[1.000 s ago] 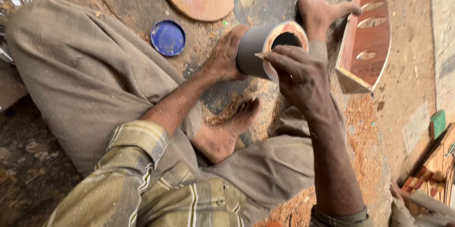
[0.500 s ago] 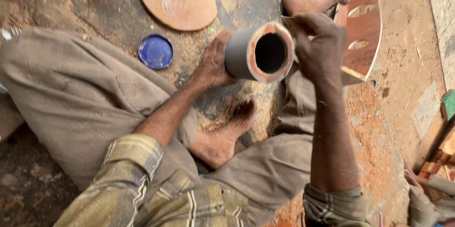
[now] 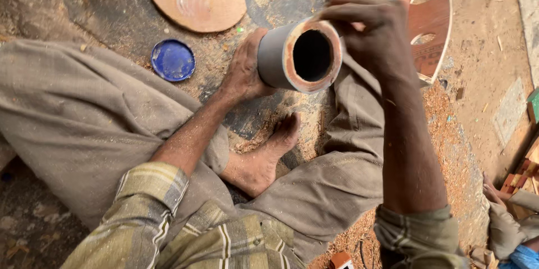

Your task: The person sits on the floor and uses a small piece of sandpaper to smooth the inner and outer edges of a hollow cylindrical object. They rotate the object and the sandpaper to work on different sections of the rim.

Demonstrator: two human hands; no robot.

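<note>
Am holding grey tube (image 3: 297, 55) at upper centre: left hand (image 3: 244, 69) cupping its far end, right hand (image 3: 373, 33) pinching rim. Dusty grip risking slip onto foot (image 3: 264, 159).

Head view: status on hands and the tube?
Left hand grips grey tube from the side. Right hand at its open rim. Blue lid on floor, apart.

No labels, signs or screens show. The nearest to packaging is a round blue lid (image 3: 173, 60), lying flat on the dusty floor (image 3: 101, 5) at far left. At the near right corner, a bit of blue wrapping (image 3: 525, 259) shows, cut by the edge; what it holds cannot be told.
</note>
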